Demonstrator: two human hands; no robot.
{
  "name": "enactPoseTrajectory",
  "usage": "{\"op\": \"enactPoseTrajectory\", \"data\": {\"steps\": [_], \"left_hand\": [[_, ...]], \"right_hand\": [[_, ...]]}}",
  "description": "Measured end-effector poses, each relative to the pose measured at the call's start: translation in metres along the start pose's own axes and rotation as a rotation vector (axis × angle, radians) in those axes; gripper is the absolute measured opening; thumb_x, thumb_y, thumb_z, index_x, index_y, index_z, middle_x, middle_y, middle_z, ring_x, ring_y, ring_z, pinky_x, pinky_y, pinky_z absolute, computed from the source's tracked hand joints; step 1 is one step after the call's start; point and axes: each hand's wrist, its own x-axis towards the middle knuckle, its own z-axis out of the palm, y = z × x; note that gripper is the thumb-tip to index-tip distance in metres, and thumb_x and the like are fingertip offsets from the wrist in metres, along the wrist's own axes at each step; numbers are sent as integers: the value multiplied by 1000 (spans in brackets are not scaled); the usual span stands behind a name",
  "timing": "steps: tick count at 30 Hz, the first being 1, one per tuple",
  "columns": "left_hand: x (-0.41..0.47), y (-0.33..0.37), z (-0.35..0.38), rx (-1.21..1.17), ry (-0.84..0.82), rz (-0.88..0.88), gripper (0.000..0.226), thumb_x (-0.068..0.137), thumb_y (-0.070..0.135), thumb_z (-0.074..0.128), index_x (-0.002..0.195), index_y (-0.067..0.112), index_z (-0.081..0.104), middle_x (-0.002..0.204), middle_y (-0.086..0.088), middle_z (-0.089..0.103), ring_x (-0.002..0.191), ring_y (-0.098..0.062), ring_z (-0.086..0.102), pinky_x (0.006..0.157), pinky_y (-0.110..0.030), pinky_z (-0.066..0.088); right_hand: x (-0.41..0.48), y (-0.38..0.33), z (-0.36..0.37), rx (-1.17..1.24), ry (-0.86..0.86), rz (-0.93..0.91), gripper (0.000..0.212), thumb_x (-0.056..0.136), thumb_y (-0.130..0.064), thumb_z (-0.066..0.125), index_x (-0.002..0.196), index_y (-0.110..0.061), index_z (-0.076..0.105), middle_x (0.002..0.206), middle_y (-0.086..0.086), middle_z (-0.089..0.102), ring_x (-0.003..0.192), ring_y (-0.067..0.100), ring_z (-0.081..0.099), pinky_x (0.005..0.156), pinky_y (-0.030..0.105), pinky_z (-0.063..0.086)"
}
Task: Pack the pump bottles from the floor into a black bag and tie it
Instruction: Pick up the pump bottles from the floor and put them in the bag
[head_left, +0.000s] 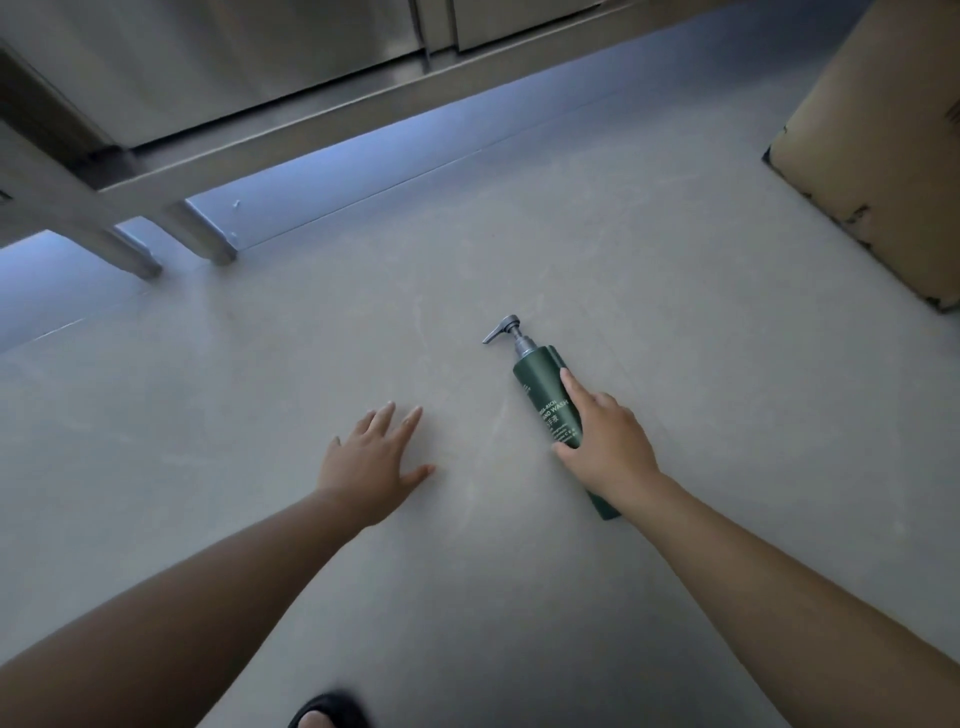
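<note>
Your right hand (608, 441) lies on the green bottle (545, 395) on the floor (727, 364), fingers curling round it; left of the bottle, your left hand (371, 462) hovers, fingers spread wide.

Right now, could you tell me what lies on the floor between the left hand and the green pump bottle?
Nothing: in the head view, the stretch between the left hand and the green pump bottle is bare grey floor.
</note>
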Motion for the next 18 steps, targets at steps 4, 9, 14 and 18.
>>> {"op": "enactPoseTrajectory", "data": {"steps": [4, 9, 14, 18], "left_hand": [[-23, -2, -13, -9, 41, -35, 74, 86, 66, 32, 148, 35, 4, 159, -1, 11, 146, -22, 13, 112, -48, 29], [-74, -20, -26, -50, 99, -170, 71, 87, 64, 33, 148, 34, 10, 158, -2, 18, 144, -22, 19, 110, -47, 31], [-143, -56, -37, -52, 119, -309, 70, 86, 65, 33, 147, 33, 18, 152, 1, 31, 139, -20, 30, 108, -43, 33], [-208, -96, -43, -16, 92, -385, 69, 82, 70, 30, 142, 35, 29, 144, 5, 43, 131, -18, 41, 105, -43, 34]], "right_hand": [[-4, -10, -3, 111, -11, -106, 83, 82, -27, 61, 149, -33, 11, 119, 11, 50, 106, 30, 48, 89, 36, 41], [-9, -56, 2, 304, -70, -324, 83, 82, -26, 62, 148, -36, 12, 122, 10, 49, 108, 27, 49, 91, 35, 42], [-22, -110, 19, 384, -169, -459, 83, 83, -28, 64, 146, -43, 12, 120, 8, 48, 108, 24, 51, 88, 29, 38], [-48, -149, 33, 391, -250, -574, 81, 85, -30, 62, 145, -47, 10, 117, 6, 47, 106, 21, 50, 86, 27, 36]]}}
